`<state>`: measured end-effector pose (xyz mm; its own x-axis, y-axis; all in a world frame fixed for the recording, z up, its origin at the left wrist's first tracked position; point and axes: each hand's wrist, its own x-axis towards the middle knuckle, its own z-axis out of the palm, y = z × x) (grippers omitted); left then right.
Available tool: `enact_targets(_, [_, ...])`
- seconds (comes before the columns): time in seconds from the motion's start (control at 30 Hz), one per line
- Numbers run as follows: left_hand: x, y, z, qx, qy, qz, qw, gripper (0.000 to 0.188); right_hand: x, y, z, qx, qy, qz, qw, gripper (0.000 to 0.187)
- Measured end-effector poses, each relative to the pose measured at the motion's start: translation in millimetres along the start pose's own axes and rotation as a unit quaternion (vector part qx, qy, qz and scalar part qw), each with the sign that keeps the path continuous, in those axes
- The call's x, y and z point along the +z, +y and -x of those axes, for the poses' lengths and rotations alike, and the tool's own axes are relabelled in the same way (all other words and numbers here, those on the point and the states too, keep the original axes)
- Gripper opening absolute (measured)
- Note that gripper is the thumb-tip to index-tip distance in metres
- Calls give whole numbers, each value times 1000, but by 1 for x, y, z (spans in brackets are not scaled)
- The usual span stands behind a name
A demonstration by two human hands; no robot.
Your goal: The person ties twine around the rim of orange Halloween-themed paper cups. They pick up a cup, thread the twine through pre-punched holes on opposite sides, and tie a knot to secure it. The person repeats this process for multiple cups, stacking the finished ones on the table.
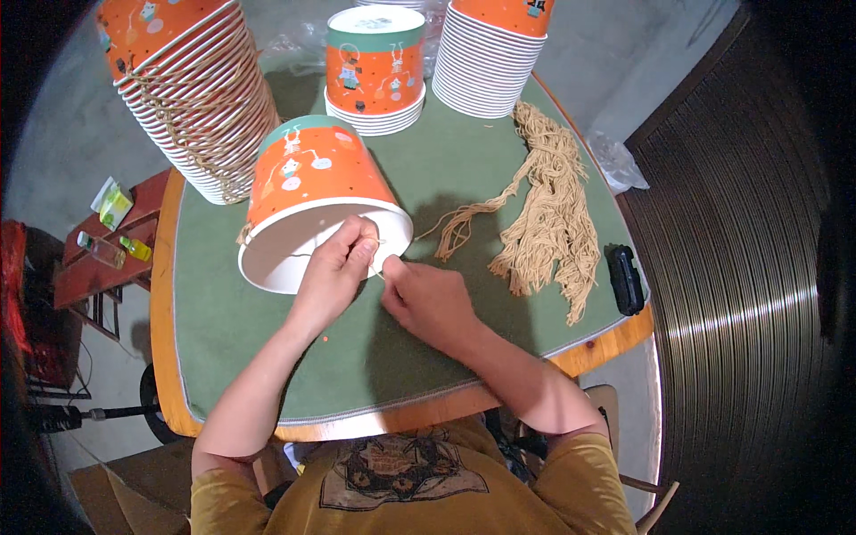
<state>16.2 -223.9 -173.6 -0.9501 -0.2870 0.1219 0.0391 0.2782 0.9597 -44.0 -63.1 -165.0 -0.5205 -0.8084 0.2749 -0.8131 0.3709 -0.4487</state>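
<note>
An orange paper bucket (308,174) with a green band lies tilted on the table, its white open mouth facing me. My left hand (339,259) is at the mouth's lower right rim, thumb and fingers pinched on a thin tan cord (378,267). Close beside it, my right hand (426,299) is closed on the same cord just outside the rim. A stretch of cord also shows inside the bucket, left of my left hand. Tan cord sticks out at the bucket's left edge. To the right lies a bundle of loose tan cords (553,209), some strands trailing toward the bucket.
Tall stacks of nested buckets stand at the back left (192,98) and back right (490,62), the left one draped with cords. A shorter stack (374,71) is between them. A black case (626,280) sits at the right table edge. Bottles (102,250) stand on a red bench.
</note>
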Motion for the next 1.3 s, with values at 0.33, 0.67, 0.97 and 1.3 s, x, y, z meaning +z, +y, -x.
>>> enact_targets(0.33, [-7, -5, 2, -16, -10, -12, 1000, 9, 4, -8, 2, -45, 66, 82, 993, 19])
enact_targets(0.67, [-4, 16, 3, -6, -42, -140, 989, 11, 1, -6, 1, -89, 77, 125, 985, 21])
enact_targets(0.97, [-10, 10, 7, 82, -70, -210, 972, 10, -1, -12, -1, -5, 73, 31, 997, 16])
enact_targets(1.3, [-9, 13, 17, 145, -63, -258, 953, 16, 4, -3, -6, 7, 49, 1, 999, 24])
